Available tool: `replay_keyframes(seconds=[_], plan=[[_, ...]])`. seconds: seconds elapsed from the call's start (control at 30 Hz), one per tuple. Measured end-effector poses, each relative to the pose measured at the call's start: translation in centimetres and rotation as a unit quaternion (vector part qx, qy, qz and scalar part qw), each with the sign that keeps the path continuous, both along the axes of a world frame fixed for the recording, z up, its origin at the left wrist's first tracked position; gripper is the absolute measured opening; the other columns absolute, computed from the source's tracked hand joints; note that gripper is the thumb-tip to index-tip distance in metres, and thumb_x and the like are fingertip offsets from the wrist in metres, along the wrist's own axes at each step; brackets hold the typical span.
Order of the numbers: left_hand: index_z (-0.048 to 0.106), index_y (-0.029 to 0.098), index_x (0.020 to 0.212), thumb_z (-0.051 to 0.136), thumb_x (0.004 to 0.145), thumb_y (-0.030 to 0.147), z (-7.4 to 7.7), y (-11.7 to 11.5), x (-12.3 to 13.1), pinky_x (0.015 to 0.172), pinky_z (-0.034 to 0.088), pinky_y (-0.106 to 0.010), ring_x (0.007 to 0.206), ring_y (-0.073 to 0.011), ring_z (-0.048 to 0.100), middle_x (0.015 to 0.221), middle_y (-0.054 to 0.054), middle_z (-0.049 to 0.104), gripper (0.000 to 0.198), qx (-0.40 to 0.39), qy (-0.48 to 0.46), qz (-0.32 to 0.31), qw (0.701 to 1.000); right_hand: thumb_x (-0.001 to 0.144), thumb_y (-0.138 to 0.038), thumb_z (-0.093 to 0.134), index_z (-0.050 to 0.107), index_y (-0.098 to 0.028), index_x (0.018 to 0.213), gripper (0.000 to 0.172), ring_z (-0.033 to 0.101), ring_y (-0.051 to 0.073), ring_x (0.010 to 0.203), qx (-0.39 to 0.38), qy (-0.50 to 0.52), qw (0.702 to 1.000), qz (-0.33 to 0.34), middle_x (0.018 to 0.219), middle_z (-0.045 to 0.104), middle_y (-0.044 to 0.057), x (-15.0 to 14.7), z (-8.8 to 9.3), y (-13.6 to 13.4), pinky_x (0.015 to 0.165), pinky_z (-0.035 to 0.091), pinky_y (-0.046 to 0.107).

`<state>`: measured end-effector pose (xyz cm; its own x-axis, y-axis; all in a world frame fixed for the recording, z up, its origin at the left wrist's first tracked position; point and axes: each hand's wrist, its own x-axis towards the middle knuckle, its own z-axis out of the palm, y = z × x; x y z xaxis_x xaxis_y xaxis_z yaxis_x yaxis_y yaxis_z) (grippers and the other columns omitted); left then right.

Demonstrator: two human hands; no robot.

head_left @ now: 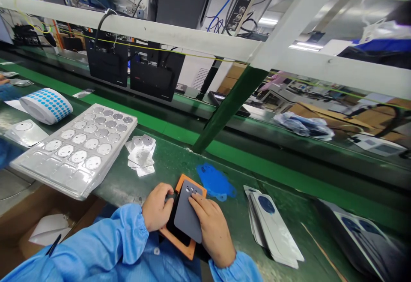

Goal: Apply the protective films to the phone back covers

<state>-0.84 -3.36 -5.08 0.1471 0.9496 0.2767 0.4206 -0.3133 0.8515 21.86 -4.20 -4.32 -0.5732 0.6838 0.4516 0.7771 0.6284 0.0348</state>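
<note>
Green-topped workbench (282,175) was seen running across a factory floor, with a white overhead rail (135,27) above it, black panel units (107,61) hung behind that rail, and a yellow cable strung along it. Cardboard sheets and a bagged item (303,125) were visible further back, beyond the bench.

Orange jig (181,250) was placed on the bench near its front edge, with a dark grey sheet (188,217) lying tilted over it. Small holes were seen near the sheet's upper end. Left hand (156,207) was closed around the left side of the jig, with its fingers curled onto a black piece at the edge. Right hand (212,230) was laid over the grey sheet, fingers extended and close together, with the fingertips (193,199) resting near the small holes. Both cuffs were covered by blue elasticated sleeves (96,243).

Blue film piece (215,181) was lying just beyond the jig, not touching either hand. Stack of white backed sheets with dark blue circles (272,226) was placed to the right. Clear plastic tray of round metallic discs (75,151) was set to the left, beside a loose pile of film pieces (141,155). Roll of blue dot labels (46,105) was lying further left. Cardboard box (41,226) was seen below the bench edge at lower left.
</note>
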Motion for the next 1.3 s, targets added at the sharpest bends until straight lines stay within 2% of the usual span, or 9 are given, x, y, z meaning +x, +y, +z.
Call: replay_keyframes(seconds=[0.2,0.47,0.73,0.97,1.3], plan=[[0.054,0.022,0.099,0.050,0.080,0.007,0.1,-0.2,0.0,0.087,0.047,-0.036,0.095,-0.0205,0.059,0.100,-0.004,0.061,0.025,-0.005,0.001,0.001,1.000,0.096,-0.012,0.035,0.062,-0.016,0.124,0.039,0.057,0.023,0.121,-0.014,-0.009,1.000,-0.006,0.130,0.063,0.013,-0.5,0.3,-0.3,0.097,0.044,0.042],[0.054,0.022,0.099,0.049,0.079,0.007,0.1,-0.1,0.0,0.087,0.047,-0.037,0.095,-0.0211,0.058,0.099,-0.005,0.061,0.025,-0.003,0.005,0.003,1.000,0.095,-0.011,0.037,0.065,-0.016,0.122,0.040,0.059,0.024,0.118,-0.051,-0.023,0.997,-0.046,0.129,0.064,0.013,-1.2,0.9,-0.5,0.093,0.045,0.041],[0.054,0.022,0.098,0.050,0.078,0.007,-0.1,0.0,-0.1,0.086,0.047,-0.037,0.094,-0.0214,0.058,0.098,-0.005,0.061,0.025,0.010,0.003,0.002,1.000,0.092,-0.011,0.038,0.066,-0.018,0.121,0.040,0.060,0.023,0.117,-0.059,0.011,0.998,0.009,0.127,0.066,0.013,-0.4,1.1,0.4,0.097,0.046,0.044],[0.054,0.021,0.097,0.050,0.077,0.006,-0.1,0.1,0.0,0.086,0.046,-0.036,0.095,-0.0215,0.057,0.098,-0.005,0.061,0.025,0.021,0.005,0.002,1.000,0.091,-0.012,0.038,0.062,-0.020,0.127,0.044,0.059,0.023,0.119,-0.079,0.019,0.997,0.012,0.129,0.065,0.012,-0.2,1.5,0.7,0.098,0.047,0.044],[0.055,0.021,0.095,0.049,0.079,0.006,0.7,0.3,-0.1,0.088,0.047,-0.037,0.096,-0.0215,0.055,0.098,-0.006,0.060,0.023,0.033,0.006,-0.008,0.999,0.092,-0.012,0.039,0.065,-0.018,0.122,0.040,0.060,0.023,0.118,-0.089,-0.017,0.996,0.002,0.129,0.065,0.012,-0.6,1.7,0.6,0.097,0.046,0.042]])
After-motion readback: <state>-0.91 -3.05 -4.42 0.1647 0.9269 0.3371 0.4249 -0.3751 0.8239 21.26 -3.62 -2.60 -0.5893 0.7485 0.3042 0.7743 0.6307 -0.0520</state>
